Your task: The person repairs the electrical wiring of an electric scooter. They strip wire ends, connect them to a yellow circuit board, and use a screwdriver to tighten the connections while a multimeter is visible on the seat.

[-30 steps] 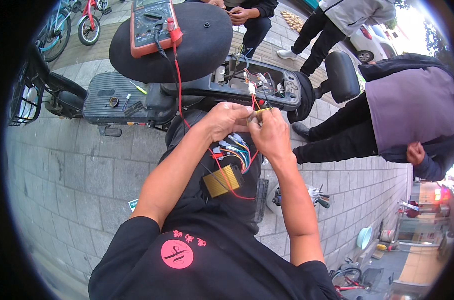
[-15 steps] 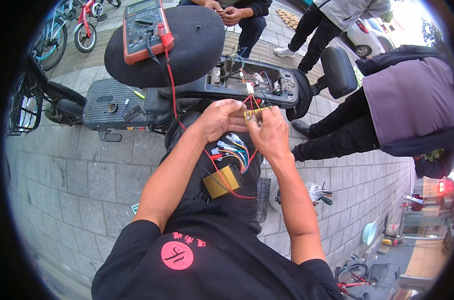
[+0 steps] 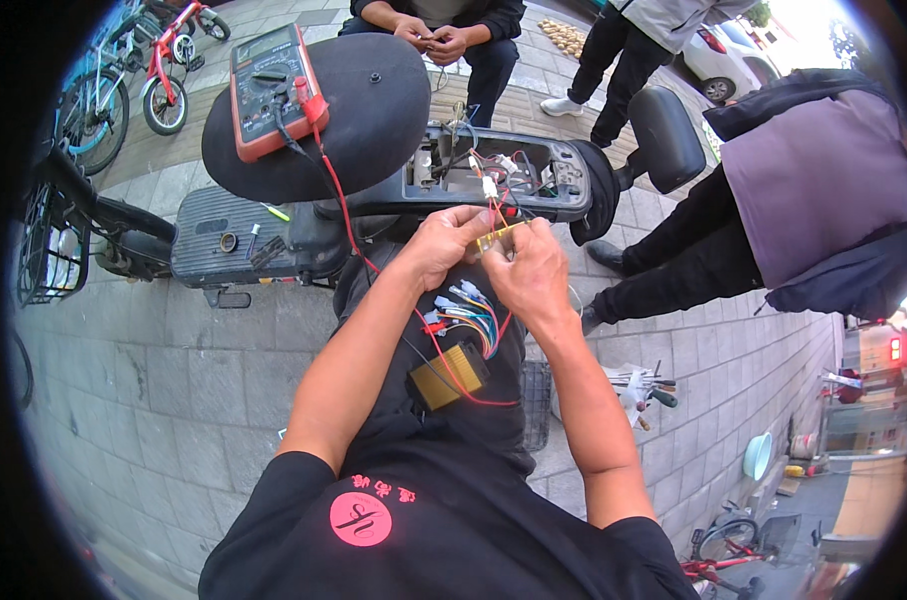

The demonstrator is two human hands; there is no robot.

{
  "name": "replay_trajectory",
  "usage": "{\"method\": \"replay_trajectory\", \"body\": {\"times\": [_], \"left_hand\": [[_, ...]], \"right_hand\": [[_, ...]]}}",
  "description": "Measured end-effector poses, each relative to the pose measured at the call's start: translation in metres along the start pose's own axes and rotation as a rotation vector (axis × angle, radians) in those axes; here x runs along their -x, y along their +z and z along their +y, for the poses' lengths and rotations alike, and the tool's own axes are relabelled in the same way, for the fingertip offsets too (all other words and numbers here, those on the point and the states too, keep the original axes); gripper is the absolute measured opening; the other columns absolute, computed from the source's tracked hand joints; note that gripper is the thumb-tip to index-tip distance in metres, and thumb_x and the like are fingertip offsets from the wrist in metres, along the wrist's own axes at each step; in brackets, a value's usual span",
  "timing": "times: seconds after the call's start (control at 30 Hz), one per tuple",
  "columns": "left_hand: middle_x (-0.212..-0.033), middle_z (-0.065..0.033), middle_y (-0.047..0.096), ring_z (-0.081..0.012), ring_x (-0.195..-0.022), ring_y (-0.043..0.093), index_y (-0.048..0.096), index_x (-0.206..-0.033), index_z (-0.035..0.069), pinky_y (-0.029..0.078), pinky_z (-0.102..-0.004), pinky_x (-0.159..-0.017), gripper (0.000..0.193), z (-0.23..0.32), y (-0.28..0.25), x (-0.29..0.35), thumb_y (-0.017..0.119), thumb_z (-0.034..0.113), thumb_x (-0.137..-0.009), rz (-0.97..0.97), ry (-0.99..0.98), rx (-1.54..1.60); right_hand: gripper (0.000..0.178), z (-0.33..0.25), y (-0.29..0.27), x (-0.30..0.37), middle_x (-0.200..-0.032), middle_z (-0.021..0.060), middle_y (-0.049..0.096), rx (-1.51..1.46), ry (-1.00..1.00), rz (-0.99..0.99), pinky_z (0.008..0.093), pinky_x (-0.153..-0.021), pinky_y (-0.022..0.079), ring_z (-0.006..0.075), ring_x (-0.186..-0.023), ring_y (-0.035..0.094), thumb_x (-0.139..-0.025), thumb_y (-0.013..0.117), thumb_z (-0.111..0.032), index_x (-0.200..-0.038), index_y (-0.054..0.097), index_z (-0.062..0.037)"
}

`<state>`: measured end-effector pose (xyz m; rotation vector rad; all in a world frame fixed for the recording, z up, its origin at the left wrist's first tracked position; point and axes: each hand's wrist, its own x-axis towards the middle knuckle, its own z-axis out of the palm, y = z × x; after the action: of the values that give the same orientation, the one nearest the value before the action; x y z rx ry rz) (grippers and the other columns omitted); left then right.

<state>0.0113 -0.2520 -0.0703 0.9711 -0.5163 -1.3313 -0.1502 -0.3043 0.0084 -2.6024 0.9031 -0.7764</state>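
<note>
In front of me, my right hand [image 3: 530, 268] pinches a small, flat yellow piece [image 3: 498, 237]; its exact kind is hard to make out. The fingers of my left hand [image 3: 442, 247] close on its left end, next to thin red and orange wires. Those wires run up to a white plug connector [image 3: 490, 187] at the opened scooter body [image 3: 564, 190]. On my lap lies a gold finned controller box [image 3: 446, 376] with a bundle of coloured wires [image 3: 471, 312] ending in white plugs. A red test lead [image 3: 346, 215] passes beside my left forearm.
A red-framed multimeter [image 3: 274, 85] rests on the black scooter seat [image 3: 374, 115]. The ribbed footboard [image 3: 214, 225] carries a small ring and a screwdriver. Another person's hands [image 3: 436, 38] are at the far side; a bystander in a purple top [image 3: 824, 190] stands right. Tools [image 3: 644, 390] lie lower right.
My left hand has closed in on the left end of the yellow piece, its fingers less spread. The piece is tilted a little more. The whole view has shifted slightly.
</note>
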Motion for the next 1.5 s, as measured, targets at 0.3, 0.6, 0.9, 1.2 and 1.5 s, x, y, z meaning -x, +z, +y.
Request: {"method": "replay_trajectory", "body": {"times": [0.3, 0.6, 0.9, 1.2, 1.5], "left_hand": [[-0.113, -0.0042, 0.08, -0.0137, -0.099, 0.075, 0.076, -0.126, 0.004, 0.061, -0.0314, -0.085, 0.038, 0.001, 0.012, -0.001, 0.076, 0.036, -0.107, 0.054, 0.043, -0.024], [-0.099, -0.002, 0.076, -0.0078, -0.084, 0.069, 0.074, -0.128, 0.0, 0.056, -0.0269, -0.07, 0.032, 0.006, 0.013, 0.006, 0.066, 0.027, -0.113, 0.231, 0.092, -0.288], [-0.112, -0.0174, 0.077, -0.0368, -0.107, 0.075, 0.086, -0.117, 0.012, 0.059, -0.0475, -0.095, 0.038, 0.067, 0.046, -0.001, 0.07, 0.04, -0.096, 0.357, 0.366, -1.323], [-0.098, -0.0216, 0.081, -0.037, -0.097, 0.08, 0.087, -0.104, 0.009, 0.061, -0.0464, -0.089, 0.036, 0.102, 0.073, -0.028, 0.075, 0.039, -0.09, 0.206, -0.018, -1.545], [-0.106, -0.0194, 0.083, -0.0376, -0.103, 0.081, 0.086, -0.102, 0.005, 0.063, -0.0488, -0.091, 0.05, 0.088, 0.089, -0.037, 0.09, 0.051, -0.083, 0.393, 0.023, -1.738]], "right_hand": [[0.02, 0.003, 0.003, 0.003, -0.096, 0.0145, 0.066, 0.078, -0.01, 0.063, 0.0532, -0.09, 0.047, 0.0373, -0.098, 0.064, -0.081, 0.076, -0.022, -0.086, 0.071, -0.0039], [0.015, 0.012, 0.011, 0.009, -0.096, 0.015, 0.064, -0.03, 0.013, 0.117, 0.0528, -0.086, 0.05, 0.0385, -0.098, 0.063, -0.081, 0.075, -0.017, -0.083, 0.069, -0.0037], [0.013, 0.015, 0.014, 0.009, -0.093, 0.0173, 0.063, -0.102, -0.024, 0.18, 0.0513, -0.086, 0.052, 0.0397, -0.093, 0.061, -0.08, 0.076, -0.012, -0.081, 0.068, -0.0015], [0.023, 0.019, 0.016, 0.01, -0.107, 0.0211, 0.063, -0.125, 0.006, 0.124, 0.0565, -0.09, 0.05, 0.0424, -0.106, 0.06, -0.081, 0.075, -0.018, -0.09, 0.069, 0.0026], [0.019, 0.025, 0.026, 0.011, -0.096, 0.0209, 0.062, -0.157, -0.021, 0.228, 0.055, -0.088, 0.049, 0.0433, -0.095, 0.059, -0.081, 0.076, -0.015, -0.083, 0.065, 0.0004]]}}
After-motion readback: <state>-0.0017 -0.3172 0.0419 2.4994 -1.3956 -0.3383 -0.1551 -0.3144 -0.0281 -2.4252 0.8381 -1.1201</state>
